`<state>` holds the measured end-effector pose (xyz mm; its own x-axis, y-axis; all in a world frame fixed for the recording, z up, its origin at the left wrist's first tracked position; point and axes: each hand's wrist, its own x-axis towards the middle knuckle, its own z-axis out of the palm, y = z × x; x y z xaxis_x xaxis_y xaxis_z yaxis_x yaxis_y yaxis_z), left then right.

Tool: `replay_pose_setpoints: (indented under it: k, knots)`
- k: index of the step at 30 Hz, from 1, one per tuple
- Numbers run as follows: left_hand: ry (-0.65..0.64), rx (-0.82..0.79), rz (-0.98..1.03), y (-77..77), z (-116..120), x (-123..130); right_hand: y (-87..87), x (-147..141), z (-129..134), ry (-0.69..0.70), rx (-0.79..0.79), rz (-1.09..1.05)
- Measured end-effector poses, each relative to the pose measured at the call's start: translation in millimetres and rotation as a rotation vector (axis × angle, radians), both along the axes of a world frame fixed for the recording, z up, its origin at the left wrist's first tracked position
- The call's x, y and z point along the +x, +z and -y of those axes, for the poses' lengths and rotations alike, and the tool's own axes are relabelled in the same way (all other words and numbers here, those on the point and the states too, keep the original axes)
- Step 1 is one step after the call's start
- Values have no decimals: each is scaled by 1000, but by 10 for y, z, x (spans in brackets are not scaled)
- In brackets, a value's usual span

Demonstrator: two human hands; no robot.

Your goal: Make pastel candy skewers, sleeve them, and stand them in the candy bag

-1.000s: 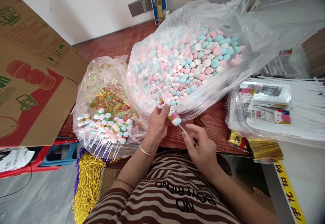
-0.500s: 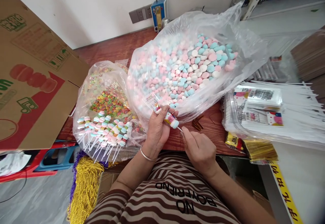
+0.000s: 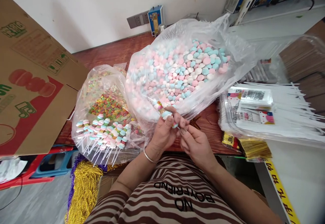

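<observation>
My left hand (image 3: 162, 132) is closed around a marshmallow skewer (image 3: 167, 115), a short stack of pastel sweets on a white stick that seems to sit in a printed clear wrapper. My right hand (image 3: 198, 144) pinches at the stick just below the sweets, its fingertips close against my left fingers. Just beyond both hands lies a big clear bag of pink, blue and white marshmallows (image 3: 198, 70). To the left, several assembled skewers (image 3: 104, 131) rest on a bag of colourful ring-shaped sweets (image 3: 109, 107). Some gold twist ties (image 3: 195, 122) lie behind my right hand.
At right, a clear plastic tray (image 3: 224, 115) holds white sticks (image 3: 291, 112) and printed wrappers (image 3: 256, 97). Gold twist-tie bundles (image 3: 255, 148) sit at the table's front edge. A cardboard box (image 3: 33, 78) stands left; a blue device (image 3: 155, 19) is by the wall.
My right hand has moved up the stick until its fingers meet my left hand's. The skewer has turned within my left hand, and the view has shifted slightly.
</observation>
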<state>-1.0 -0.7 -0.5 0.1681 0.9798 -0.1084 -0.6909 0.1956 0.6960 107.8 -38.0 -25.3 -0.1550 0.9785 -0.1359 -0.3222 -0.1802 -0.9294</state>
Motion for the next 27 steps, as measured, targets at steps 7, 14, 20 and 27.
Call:
replay_pose_setpoints:
  k: [7, 14, 20, 27]
  knots:
    - [29, 58, -185, -101, 8, -4, -39, 12, -58, -245, 384, 541]
    - [227, 151, -684, -21, -16, -227, -50, 75, -43, -313, 399, 611]
    - [152, 304, -1079, 36, 24, -260, -111, 51, -50, -395, 611, 787]
    - [136, 336, -974, 9, -52, -269, -154, 26, -8, -421, 803, 892]
